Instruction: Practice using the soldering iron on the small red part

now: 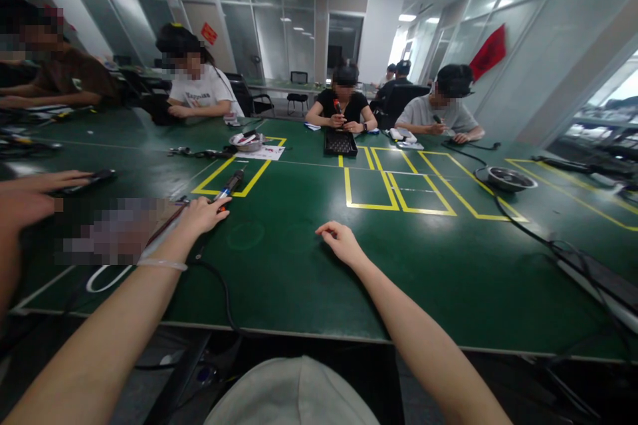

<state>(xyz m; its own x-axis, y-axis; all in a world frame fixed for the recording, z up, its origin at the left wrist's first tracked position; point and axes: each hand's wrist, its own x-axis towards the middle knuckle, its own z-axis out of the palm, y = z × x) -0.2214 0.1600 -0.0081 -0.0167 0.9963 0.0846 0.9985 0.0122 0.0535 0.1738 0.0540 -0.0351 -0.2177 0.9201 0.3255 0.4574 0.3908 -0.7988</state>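
My left hand (pixel 203 214) is at the left of the green table, its fingers closed round the near end of a screwdriver-like tool (pixel 234 182) with a dark, thick body and a blue band. A bit of orange shows by my fingertips. The tool lies slanted, its dark end pointing away from me into a yellow-taped box. My right hand (pixel 339 242) rests on the bare tabletop right of centre, fingers loosely curled in, with nothing visible in them. The underside of that hand is hidden.
Another person's hand (pixel 54 180) reaches in from the left beside a dark object (pixel 102 176). A metal bowl (pixel 246 141) stands beyond my left hand, another metal bowl (pixel 511 179) at right. A black cable (pixel 523 226) crosses the right side. A person opposite works over a black tray (pixel 340 144).
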